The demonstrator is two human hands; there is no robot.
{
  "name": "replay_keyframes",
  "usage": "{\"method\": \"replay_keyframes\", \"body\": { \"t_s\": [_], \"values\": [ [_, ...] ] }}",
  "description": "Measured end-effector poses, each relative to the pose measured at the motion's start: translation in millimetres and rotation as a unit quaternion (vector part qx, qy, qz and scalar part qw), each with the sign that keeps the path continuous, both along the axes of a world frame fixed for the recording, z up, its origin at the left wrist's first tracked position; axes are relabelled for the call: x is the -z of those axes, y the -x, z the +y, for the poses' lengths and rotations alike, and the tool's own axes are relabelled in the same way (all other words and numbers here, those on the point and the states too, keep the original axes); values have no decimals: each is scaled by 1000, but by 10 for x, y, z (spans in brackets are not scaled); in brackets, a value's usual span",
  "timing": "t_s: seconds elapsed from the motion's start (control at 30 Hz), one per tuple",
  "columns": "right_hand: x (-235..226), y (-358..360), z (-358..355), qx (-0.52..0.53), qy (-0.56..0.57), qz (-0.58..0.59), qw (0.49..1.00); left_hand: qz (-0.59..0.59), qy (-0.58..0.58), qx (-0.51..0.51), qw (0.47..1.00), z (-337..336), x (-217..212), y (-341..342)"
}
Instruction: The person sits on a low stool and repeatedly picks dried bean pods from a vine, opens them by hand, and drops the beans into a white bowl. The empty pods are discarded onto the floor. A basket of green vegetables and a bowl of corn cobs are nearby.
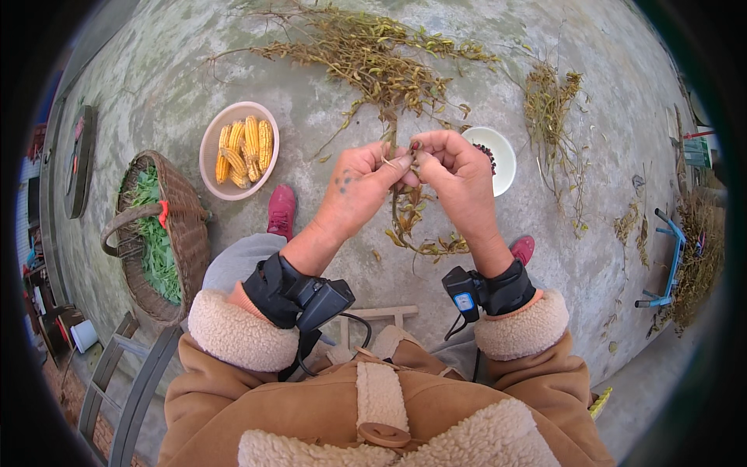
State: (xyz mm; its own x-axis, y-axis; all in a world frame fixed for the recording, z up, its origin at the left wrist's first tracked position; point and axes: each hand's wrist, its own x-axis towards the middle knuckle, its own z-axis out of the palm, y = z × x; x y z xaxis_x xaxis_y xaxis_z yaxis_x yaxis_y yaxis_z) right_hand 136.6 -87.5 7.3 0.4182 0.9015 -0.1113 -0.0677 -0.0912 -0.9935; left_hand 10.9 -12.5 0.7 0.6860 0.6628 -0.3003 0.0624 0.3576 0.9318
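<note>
My left hand (359, 183) and my right hand (457, 177) meet at the fingertips, both closed in a pinch on a dry bean pod. A small dark red bean (416, 145) shows at the right fingertips. Thumbs and fingers hide most of the pod. A dried bean stalk (401, 218) with brown leaves and pods runs behind and below the hands. Partly covered by my right hand, a white bowl (507, 167) holds several dark beans (485, 152).
Dried bean plants (373, 62) lie ahead, more (548, 109) to the right. Left are a pink basin (208, 173) of corn cobs (250, 138) and a wicker basket (183, 202) with green leaves. A blue metal frame (675, 265) stands far right, a grey ladder-like frame (128, 389) lower left.
</note>
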Motion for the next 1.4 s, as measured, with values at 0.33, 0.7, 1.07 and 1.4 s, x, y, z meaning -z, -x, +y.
{"method": "replay_keyframes", "body": {
  "t_s": [0.33,0.7,1.07,1.4],
  "values": [
    [-72,-30,-11,-12,1,-106,994,-16,12,17,1000,1,-6,5],
    [16,-61,-9,13,-17,-95,995,11,-25,16,1000,-7,-22,3],
    [-65,-36,0,33,-4,34,999,-1,6,20,1000,-4,-17,5],
    [-26,-75,-39,7,64,-61,996,39,-132,23,990,-57,84,20]
  ]
}}
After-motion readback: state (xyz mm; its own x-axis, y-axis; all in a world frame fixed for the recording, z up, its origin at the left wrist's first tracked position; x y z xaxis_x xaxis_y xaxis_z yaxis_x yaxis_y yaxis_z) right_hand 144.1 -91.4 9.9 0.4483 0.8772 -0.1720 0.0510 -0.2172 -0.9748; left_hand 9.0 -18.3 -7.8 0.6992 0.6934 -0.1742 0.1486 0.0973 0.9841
